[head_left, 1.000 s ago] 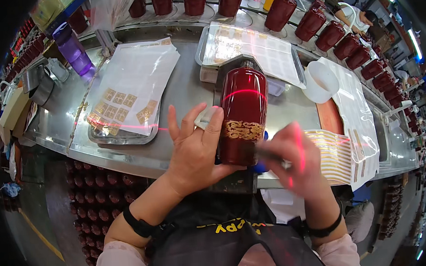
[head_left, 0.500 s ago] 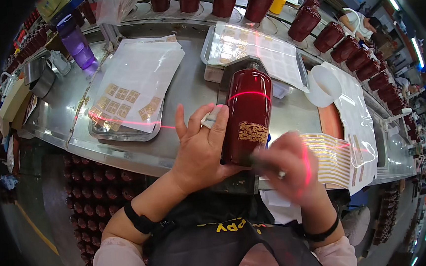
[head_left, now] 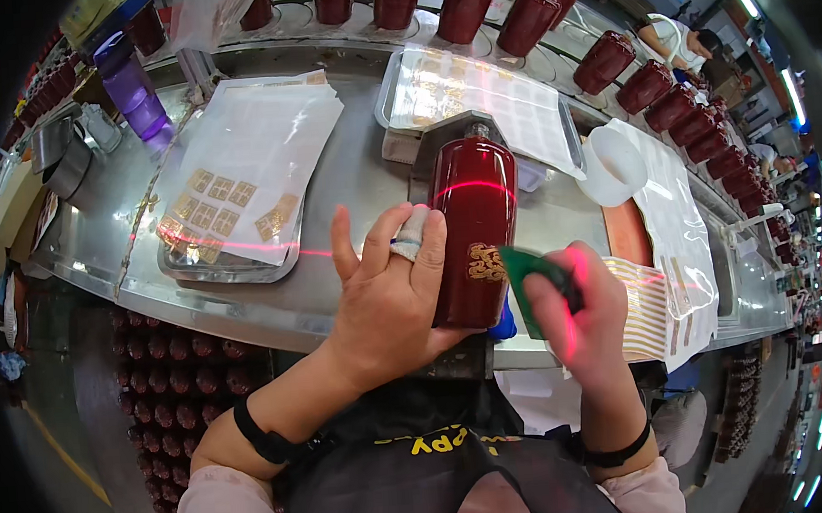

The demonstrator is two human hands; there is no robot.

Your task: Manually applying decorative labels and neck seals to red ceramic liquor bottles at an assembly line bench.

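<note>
A glossy dark red bottle [head_left: 473, 214] leans back with its neck in a grey angular holder [head_left: 441, 140]. On its lower front is a gold patterned decal [head_left: 486, 262]. My left hand [head_left: 383, 268] steadies the bottle from its left side and under its base, with some fingers raised; one finger wears a white cover. My right hand [head_left: 581, 306] is closed on a flat green scraper [head_left: 521, 282], whose edge meets the right side of the decal. A red laser line crosses the bottle's upper part. Something blue [head_left: 504, 324] shows behind the bottle's base.
Decal sheets [head_left: 252, 163] lie on a tray at left; another sheet-covered tray [head_left: 485, 84] is behind the holder. At right are a white tub [head_left: 611, 164] and gold-striped sheets [head_left: 639, 307]. Red bottles [head_left: 465, 5] line a conveyor behind. A purple bottle [head_left: 131, 90] stands far left.
My right hand, blurred before near the bottle's base, has risen, and the green scraper now shows clearly at the decal. My left hand stays on the bottle. Bottles on the conveyor have shifted.
</note>
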